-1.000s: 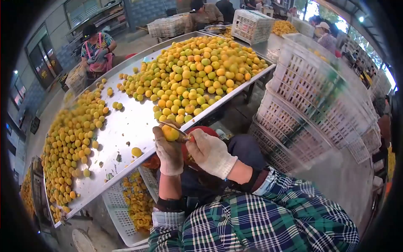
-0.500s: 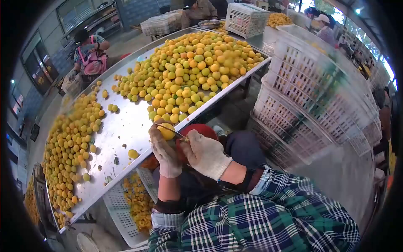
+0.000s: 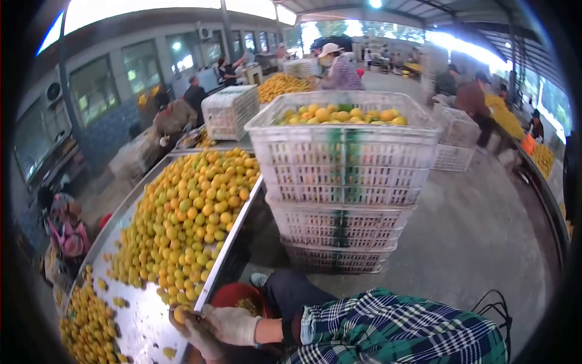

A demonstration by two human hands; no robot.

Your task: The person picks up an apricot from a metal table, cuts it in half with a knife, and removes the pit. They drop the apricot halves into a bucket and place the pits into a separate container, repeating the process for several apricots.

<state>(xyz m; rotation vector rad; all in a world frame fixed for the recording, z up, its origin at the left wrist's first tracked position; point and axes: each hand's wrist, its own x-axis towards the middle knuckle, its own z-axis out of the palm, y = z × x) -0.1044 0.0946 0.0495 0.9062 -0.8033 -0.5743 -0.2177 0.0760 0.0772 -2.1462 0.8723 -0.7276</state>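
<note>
At the near edge of the metal table [image 3: 136,309], my left hand [image 3: 203,340] in a dirty white knit glove is closed around a yellow apricot [image 3: 180,313]. Right beside it, my gloved right hand [image 3: 233,325] is closed with its fingers curled in. The thin curved knife seen in that hand half a second ago is hidden now. A large heap of apricots [image 3: 188,218] lies on the table just past my hands, and a second heap [image 3: 88,327] is at the lower left. Beneath my right hand stands a red bucket [image 3: 224,296] with small brownish pieces inside.
Stacked white plastic crates [image 3: 342,176] stand ahead, the top one filled with apricots. Another white crate [image 3: 230,112] sits at the table's far end. Several people work around, one in a white cap [image 3: 344,70]. A black cable [image 3: 500,309] lies at right.
The view has swung up and to the right, so my hands appear lower and further left. The apricot stays in my left hand; the knife has dropped out of sight.
</note>
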